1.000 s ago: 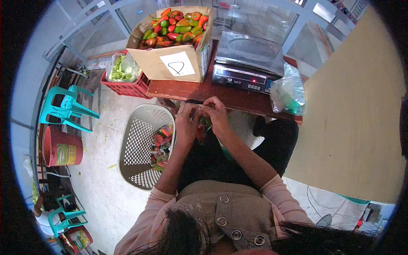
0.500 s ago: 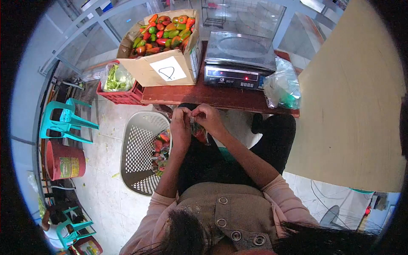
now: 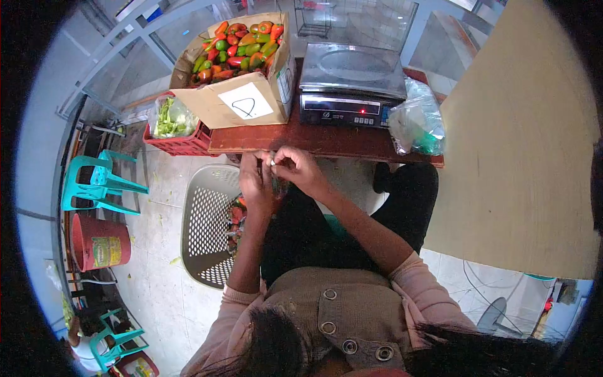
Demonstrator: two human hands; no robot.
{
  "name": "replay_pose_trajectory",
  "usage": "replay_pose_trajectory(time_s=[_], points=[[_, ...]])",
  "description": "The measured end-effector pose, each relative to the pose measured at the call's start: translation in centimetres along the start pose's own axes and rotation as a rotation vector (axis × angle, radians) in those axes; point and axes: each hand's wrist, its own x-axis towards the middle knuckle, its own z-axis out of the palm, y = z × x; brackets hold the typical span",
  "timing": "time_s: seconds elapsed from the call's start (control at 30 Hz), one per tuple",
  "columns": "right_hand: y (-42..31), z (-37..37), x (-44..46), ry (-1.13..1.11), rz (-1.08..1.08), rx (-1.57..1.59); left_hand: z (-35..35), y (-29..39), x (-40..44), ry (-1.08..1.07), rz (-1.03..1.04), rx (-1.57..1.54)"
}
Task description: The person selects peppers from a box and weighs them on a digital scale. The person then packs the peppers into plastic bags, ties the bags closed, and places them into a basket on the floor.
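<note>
The plastic bag point(image 3: 278, 186), small and clear, hung just off the near edge of the worktop point(image 3: 308, 139), left of that edge's middle and over the person's dark-clad legs, its contents largely hidden by the hands. The fingers of the left hand point(image 3: 253, 181) and the right hand point(image 3: 301, 171) were pinched together on its gathered top, a whitish bit showing between them.

Below the worktop's near left part stood a perforated basket point(image 3: 204, 235) with packed red peppers point(image 3: 236, 217) in its right side, partly hidden by the left forearm. At the left end of the worktop was a cardboard box point(image 3: 251, 103) heaped with red, orange and green peppers point(image 3: 242, 50), a marked white paper on its front. A weighing scale point(image 3: 352, 81) stood right of it, and crumpled plastic point(image 3: 418, 122) lay at the near right corner. Beside the left edge, a red crate point(image 3: 182, 146) held bagged greens point(image 3: 171, 119).
</note>
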Motion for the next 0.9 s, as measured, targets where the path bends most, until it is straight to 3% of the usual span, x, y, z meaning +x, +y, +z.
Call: replay_pose_trajectory(time_s=[0.13,0.3,0.4,0.5,0.57,0.7,0.9], points=[[1.6,0.7,-1.1,0.010,0.078,-0.087,1.4,-2.9,-0.9,0.047,0.114,0.045],[2.9,1.2,-2.5,0.057,0.055,-0.246,1.6,-4.1,-2.8,0.004,0.067,0.113],[3.2,0.5,-2.9,0.033,0.404,-0.094,1.2,-3.9,-1.5,-0.187,0.107,0.190],[6.9,0.2,-3.7,0.176,0.417,0.164,1.2,-3.4,-1.9,-0.330,0.138,0.311],[7.7,-0.1,-3.9,0.213,0.333,-0.001,1.7,-3.0,-2.7,-0.345,0.262,0.305],[3.7,-1.0,-4.1,0.250,0.361,-0.005,2.9,-2.0,-3.5,-0.384,0.293,0.522],[5.4,-1.9,-4.2,0.353,0.158,-0.359,4.8,-1.7,-3.0,-0.486,0.343,0.728]])
